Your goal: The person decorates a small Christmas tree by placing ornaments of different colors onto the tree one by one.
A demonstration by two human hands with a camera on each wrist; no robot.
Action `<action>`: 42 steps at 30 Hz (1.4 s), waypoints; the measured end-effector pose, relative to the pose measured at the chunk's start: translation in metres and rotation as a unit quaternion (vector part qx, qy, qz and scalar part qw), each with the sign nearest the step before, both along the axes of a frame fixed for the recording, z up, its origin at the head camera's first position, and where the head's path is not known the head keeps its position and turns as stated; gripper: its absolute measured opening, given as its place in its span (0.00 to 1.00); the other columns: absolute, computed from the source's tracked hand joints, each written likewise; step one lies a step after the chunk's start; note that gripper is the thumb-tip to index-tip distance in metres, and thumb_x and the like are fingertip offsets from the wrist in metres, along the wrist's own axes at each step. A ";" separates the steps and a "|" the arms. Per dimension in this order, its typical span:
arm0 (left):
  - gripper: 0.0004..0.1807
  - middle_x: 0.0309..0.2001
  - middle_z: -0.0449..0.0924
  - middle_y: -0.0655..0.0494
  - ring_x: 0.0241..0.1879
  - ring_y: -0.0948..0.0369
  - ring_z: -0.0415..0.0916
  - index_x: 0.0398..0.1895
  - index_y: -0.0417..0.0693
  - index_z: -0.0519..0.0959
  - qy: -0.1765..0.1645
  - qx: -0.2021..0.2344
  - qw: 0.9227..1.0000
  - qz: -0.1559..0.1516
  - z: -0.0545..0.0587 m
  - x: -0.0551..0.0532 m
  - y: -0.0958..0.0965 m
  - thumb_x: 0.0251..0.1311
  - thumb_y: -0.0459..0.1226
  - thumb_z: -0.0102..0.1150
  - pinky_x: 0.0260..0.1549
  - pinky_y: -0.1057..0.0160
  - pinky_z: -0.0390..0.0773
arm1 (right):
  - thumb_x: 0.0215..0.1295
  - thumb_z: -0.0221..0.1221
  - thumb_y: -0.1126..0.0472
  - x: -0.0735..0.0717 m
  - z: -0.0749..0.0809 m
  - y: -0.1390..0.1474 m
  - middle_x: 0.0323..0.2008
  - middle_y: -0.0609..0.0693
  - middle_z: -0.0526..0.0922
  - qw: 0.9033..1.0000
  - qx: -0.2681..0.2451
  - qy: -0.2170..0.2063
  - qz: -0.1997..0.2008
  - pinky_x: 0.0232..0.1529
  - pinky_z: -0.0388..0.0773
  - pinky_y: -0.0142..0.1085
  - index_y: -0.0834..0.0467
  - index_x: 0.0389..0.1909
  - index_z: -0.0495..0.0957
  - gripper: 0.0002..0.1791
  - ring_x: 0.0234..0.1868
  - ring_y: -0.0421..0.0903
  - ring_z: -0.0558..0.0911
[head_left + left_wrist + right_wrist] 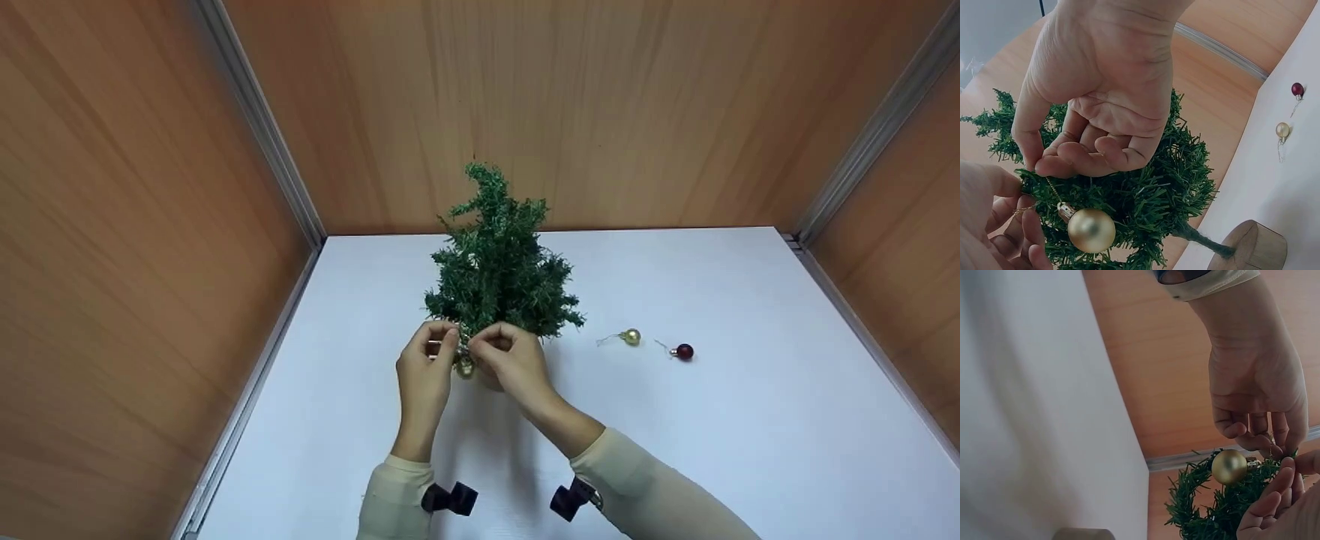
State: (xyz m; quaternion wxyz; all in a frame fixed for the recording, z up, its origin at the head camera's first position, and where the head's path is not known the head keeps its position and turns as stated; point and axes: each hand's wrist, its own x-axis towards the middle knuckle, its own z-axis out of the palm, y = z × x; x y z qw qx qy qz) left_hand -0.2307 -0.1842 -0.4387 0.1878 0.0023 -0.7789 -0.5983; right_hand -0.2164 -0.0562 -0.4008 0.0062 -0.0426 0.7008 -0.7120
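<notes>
A small artificial Christmas tree [499, 277] stands on the white table, its round wooden base [1264, 247] visible in the left wrist view. At its front hangs a shiny gold bauble [1091, 230] with a metallic cap and thin gold cord. My right hand [517, 367] pinches the cord between thumb and forefinger beside a branch tip. From the other side, my left hand [426, 375] pinches a strand of the same cord, which crosses its fingers in the left wrist view. Both hands' fingertips almost meet above the bauble [1229, 467] in the right wrist view.
Right of the tree, a second gold bauble [631, 337] and a dark red bauble [683, 352] lie on the white table [750, 442], each with its cord loose. Wood-grain panels [562, 112] with metal edge rails [262, 112] enclose the table at the back and sides.
</notes>
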 end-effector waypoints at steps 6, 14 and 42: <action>0.07 0.34 0.76 0.60 0.31 0.58 0.72 0.34 0.54 0.78 -0.001 -0.007 1.000 0.002 -0.001 0.001 0.000 0.58 0.45 0.56 0.26 0.60 0.73 | 0.55 0.61 0.63 -0.009 -0.018 0.001 0.25 0.55 0.80 1.000 0.015 0.015 -0.010 0.23 0.73 0.34 0.63 0.30 0.78 0.07 0.23 0.46 0.76; 0.06 0.33 0.76 0.60 0.29 0.61 0.72 0.34 0.55 0.78 -0.010 -0.008 1.000 0.005 -0.003 0.003 -0.001 0.58 0.44 0.57 0.26 0.60 0.72 | 0.54 0.62 0.59 -0.013 -0.033 0.001 0.25 0.54 0.80 1.000 0.013 0.005 -0.011 0.22 0.74 0.34 0.60 0.29 0.78 0.08 0.25 0.52 0.77; 0.05 0.31 0.76 0.59 0.28 0.59 0.72 0.35 0.54 0.77 0.010 0.014 1.000 0.017 -0.010 0.004 -0.008 0.57 0.42 0.58 0.26 0.61 0.72 | 0.54 0.62 0.62 0.000 -0.031 0.018 0.27 0.57 0.79 0.998 0.055 0.021 -0.025 0.29 0.73 0.34 0.64 0.30 0.78 0.08 0.29 0.48 0.75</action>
